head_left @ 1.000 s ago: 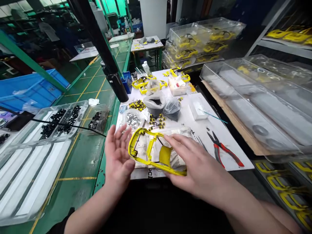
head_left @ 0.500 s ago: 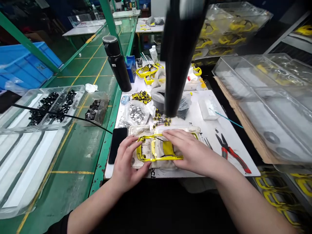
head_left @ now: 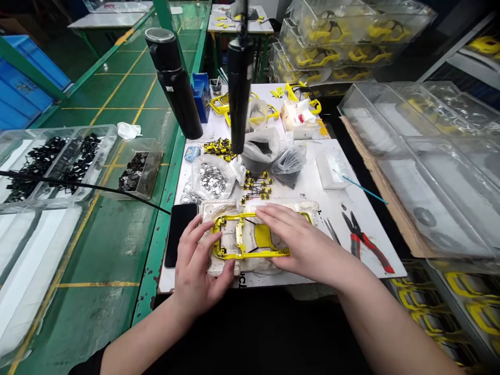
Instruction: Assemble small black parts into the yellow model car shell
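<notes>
A yellow plastic car-body shell (head_left: 265, 237), probably a toy car's, lies in a worn whitish block (head_left: 216, 207) at the table's front. My right hand (head_left: 300, 234) spans the shell's right half, fingers over the far rail and thumb by the near rail, hiding part of it. At the left end is my left hand (head_left: 199, 260), its fingers apart. Its index fingertip is at the shell's end, and the thumb stands just off the near rail. A black cylindrical tool (head_left: 238, 99), like an electric screwdriver, hangs beyond the shell.
Left of the block lies a phone (head_left: 180, 234); pliers (head_left: 369, 242) and tweezers (head_left: 331, 230) are right. Behind are a bag of metal pieces (head_left: 213, 177), small yellow-black parts (head_left: 258, 185) and a black bottle (head_left: 177, 88). A black cable (head_left: 86, 185) crosses the left side.
The hanging tool has swung left and away from me, looking smaller. My left thumb has come slightly off the near rail. The view has shifted a little; my right hand stays on the shell.
</notes>
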Available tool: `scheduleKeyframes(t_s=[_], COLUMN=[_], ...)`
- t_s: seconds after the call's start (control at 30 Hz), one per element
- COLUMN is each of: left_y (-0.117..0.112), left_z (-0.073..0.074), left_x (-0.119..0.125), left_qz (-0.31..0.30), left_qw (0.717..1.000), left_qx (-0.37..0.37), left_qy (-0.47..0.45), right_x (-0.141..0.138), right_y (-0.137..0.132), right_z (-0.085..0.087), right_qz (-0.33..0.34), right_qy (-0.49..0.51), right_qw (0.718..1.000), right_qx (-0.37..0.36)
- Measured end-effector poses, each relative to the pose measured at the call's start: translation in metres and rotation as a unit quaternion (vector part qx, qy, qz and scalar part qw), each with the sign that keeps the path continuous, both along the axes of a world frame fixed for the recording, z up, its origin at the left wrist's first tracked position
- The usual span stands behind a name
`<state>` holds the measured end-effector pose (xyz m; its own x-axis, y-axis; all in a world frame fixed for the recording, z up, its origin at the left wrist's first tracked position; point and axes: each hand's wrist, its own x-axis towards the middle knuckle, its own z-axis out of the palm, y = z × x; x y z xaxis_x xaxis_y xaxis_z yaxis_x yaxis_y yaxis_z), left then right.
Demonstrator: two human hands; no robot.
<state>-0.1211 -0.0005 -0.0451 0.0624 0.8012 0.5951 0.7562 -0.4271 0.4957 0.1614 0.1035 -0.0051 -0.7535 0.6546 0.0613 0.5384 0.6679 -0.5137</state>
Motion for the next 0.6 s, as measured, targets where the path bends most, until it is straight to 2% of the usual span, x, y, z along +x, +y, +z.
scheduleKeyframes(t_s=[0.1,0.2,0.27,0.3,0.37,0.43,0.5,0.53,0.6], left_y=[0.000,0.000,0.000,0.000,0.000,0.000,0.001,0.001,0.001], left_z=[0.000,0.000,-0.001,-0.001,-0.001,-0.002,-0.003,-0.004,-0.005], left_x=[-0.001,-0.002,-0.003,-0.003,-0.004,-0.004,-0.005,-0.005,-0.005], left_qz=[0.005,0.008,0.009,0.008,0.008,0.006,0.005,0.006,0.006], left_qw=[1.000,1.000,1.000,1.000,1.000,1.000,1.000,1.000,1.000], left_qx=[-0.005,-0.004,-0.004,-0.004,-0.005,-0.004,-0.004,-0.005,-0.003], left_qy=[0.009,0.016,0.016,0.015,0.012,0.010,0.007,0.004,-0.001], right_x=[0.003,0.014,0.029,0.038,0.059,0.081,0.103,0.113,0.128], right_y=[-0.005,-0.012,-0.013,-0.012,-0.006,0.003,0.015,0.020,0.029], right_z=[0.001,0.008,0.012,0.013,0.010,0.001,-0.010,-0.015,-0.023], right_qz=[0.001,-0.018,-0.077,-0.131,-0.281,-0.443,-0.551,-0.578,-0.603], right_qy=[0.018,0.085,0.156,0.194,0.259,0.325,0.389,0.408,0.422], right_qw=[1.000,0.996,0.982,0.967,0.907,0.807,0.713,0.685,0.662], right_qx=[0.009,0.031,0.066,0.097,0.174,0.216,0.194,0.176,0.141])
